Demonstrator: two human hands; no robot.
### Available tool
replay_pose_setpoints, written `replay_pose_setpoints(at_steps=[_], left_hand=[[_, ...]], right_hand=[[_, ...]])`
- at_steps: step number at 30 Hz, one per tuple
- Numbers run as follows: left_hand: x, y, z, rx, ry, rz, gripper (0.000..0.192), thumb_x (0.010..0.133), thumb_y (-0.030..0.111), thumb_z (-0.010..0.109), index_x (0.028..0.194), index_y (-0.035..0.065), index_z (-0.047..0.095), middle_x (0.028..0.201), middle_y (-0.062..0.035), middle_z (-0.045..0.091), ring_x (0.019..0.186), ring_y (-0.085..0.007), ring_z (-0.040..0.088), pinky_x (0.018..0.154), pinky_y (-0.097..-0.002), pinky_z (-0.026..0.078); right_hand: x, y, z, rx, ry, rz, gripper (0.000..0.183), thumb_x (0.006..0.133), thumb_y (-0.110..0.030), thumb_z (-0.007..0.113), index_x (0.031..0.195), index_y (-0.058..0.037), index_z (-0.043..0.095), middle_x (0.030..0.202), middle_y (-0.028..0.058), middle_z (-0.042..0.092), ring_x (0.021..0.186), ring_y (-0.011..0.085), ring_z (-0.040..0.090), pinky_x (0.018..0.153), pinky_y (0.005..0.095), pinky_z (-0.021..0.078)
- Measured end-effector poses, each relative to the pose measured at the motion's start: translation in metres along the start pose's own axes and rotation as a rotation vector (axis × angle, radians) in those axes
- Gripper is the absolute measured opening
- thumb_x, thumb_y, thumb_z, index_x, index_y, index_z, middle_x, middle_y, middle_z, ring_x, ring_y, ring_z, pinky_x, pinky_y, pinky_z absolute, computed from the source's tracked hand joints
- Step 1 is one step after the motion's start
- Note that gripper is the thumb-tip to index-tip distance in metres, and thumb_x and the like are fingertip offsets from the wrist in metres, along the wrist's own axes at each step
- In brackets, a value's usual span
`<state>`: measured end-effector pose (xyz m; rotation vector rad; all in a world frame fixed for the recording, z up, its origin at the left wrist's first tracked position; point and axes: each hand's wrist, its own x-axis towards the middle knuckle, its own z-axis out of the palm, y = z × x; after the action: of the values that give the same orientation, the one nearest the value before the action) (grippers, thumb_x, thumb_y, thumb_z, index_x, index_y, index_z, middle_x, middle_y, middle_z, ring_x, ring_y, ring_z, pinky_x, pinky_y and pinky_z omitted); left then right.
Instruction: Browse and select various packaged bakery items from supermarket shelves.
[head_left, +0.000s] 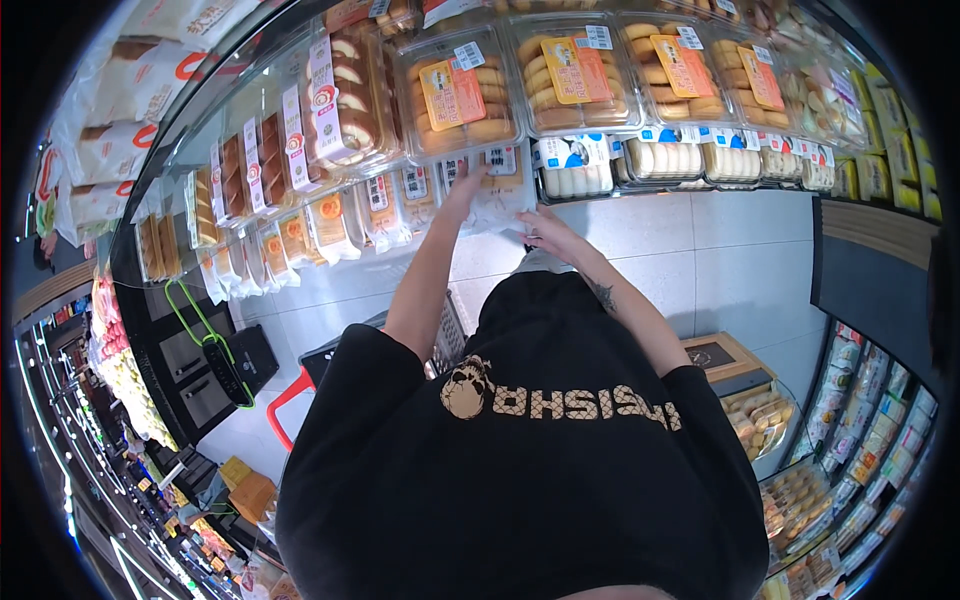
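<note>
A clear plastic bag of pale bread (501, 196) with a printed label sits in the lower shelf row before me. My left hand (463, 193) reaches over its left side, fingers touching the wrap; whether they grip it cannot be made out. Near the bag's lower right corner is my right hand (553, 234), its fingers apart and the tips close to the plastic. More bagged bread (382, 199) stands left of this one. To its right comes a tray of white buns (576, 178). Directly above, a clear clamshell box of round pastries (459, 97) bears a yellow and orange label.
Chocolate-coloured cakes (349, 101) in clear boxes fill the upper left shelf. A red-handled cart (289, 409) stands by my left side. Behind it hangs a black basket with green handles (229, 360). A wooden-topped display (712, 360) is at my right, over the tiled floor (750, 247).
</note>
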<state>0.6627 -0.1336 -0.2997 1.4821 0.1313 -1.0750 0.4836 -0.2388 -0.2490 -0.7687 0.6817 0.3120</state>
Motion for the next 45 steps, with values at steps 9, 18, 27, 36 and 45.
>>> replay_pose_setpoints(at_steps=[9,18,27,36,45], left_hand=[[-0.015,-0.08,0.008,0.375,0.133,-0.003,0.046,0.075,0.015,0.055,0.114,-0.0005,0.04,0.091,-0.0153,0.059,0.075,-0.0192,0.058,0.062,-0.0287,0.046],[-0.015,-0.087,0.012,0.394,0.226,-0.042,0.042,0.075,0.014,0.056,0.111,-0.0031,0.042,0.089,-0.014,0.059,0.076,-0.0186,0.058,0.065,-0.0275,0.045],[-0.054,-0.128,0.073,0.382,1.109,-0.051,0.042,0.08,0.029,0.04,0.106,-0.0025,0.044,0.098,-0.0262,0.05,0.092,-0.0379,0.049,0.084,-0.0441,0.037],[-0.146,-0.284,0.118,0.77,0.446,-0.473,0.042,0.071,0.033,0.047,0.096,0.0026,0.058,0.098,-0.0225,0.058,0.097,-0.0339,0.054,0.086,-0.0382,0.04],[-0.18,-0.359,0.159,0.749,0.339,-0.678,0.041,0.074,0.034,0.046,0.107,0.0124,0.056,0.111,-0.0183,0.052,0.108,-0.0363,0.045,0.091,-0.0391,0.037]], right_hand=[[0.027,0.019,-0.028,-0.285,0.105,0.198,0.079,0.076,-0.031,0.06,0.132,-0.0003,0.015,0.122,0.0156,0.039,0.105,0.022,0.046,0.083,0.0316,0.0423],[-0.001,0.04,-0.108,-0.917,0.23,0.081,0.052,0.076,-0.033,0.057,0.113,0.0023,0.047,0.1,0.0145,0.058,0.083,0.0188,0.057,0.075,0.0258,0.0445],[-0.093,0.046,-0.206,-1.292,0.125,0.48,0.061,0.073,-0.051,0.046,0.116,-0.0085,0.048,0.133,0.0107,0.03,0.122,0.0405,0.023,0.093,0.0512,0.0295],[-0.11,0.132,-0.272,-1.406,0.015,0.391,0.085,0.061,-0.058,0.059,0.119,0.0017,0.041,0.119,0.0239,0.044,0.114,0.0344,0.04,0.094,0.0352,0.0334],[-0.116,0.116,-0.253,-1.358,-0.091,0.503,0.065,0.065,-0.032,0.062,0.117,0.0011,0.044,0.113,0.0212,0.05,0.106,0.0309,0.048,0.09,0.0326,0.0377]])
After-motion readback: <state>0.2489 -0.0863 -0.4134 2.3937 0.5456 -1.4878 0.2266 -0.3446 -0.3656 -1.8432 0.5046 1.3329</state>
